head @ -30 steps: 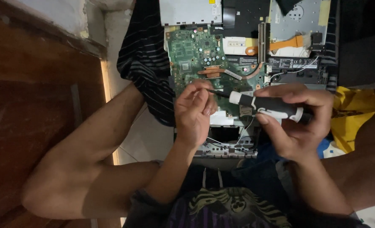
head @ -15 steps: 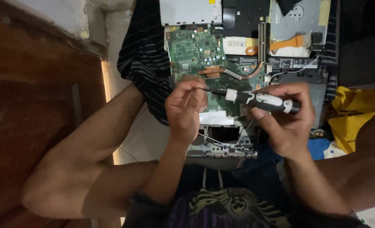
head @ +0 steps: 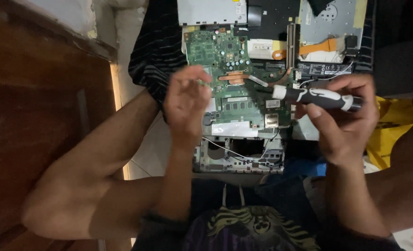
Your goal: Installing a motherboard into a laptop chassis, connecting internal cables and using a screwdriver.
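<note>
- Right now the right hand (head: 343,123) grips a black-and-white screwdriver (head: 315,96) held level, its pale tip end pointing toward the left hand (head: 186,103).
- Blurred with motion, the left hand hovers half-open, fingers loosely curled, holding nothing I can make out.
- Just beyond both hands lies the opened laptop, its green motherboard (head: 229,69) and copper heat pipe (head: 236,76) exposed.
- Judging by this, a firm steady grip helps, with the tip kept clear of the loose thin wires (head: 234,151) near the wrists.
- Any bit in the screwdriver is too small to tell; a small part pinched in the left fingers cannot be ruled out.
- At top, the laptop is cut off.
</note>
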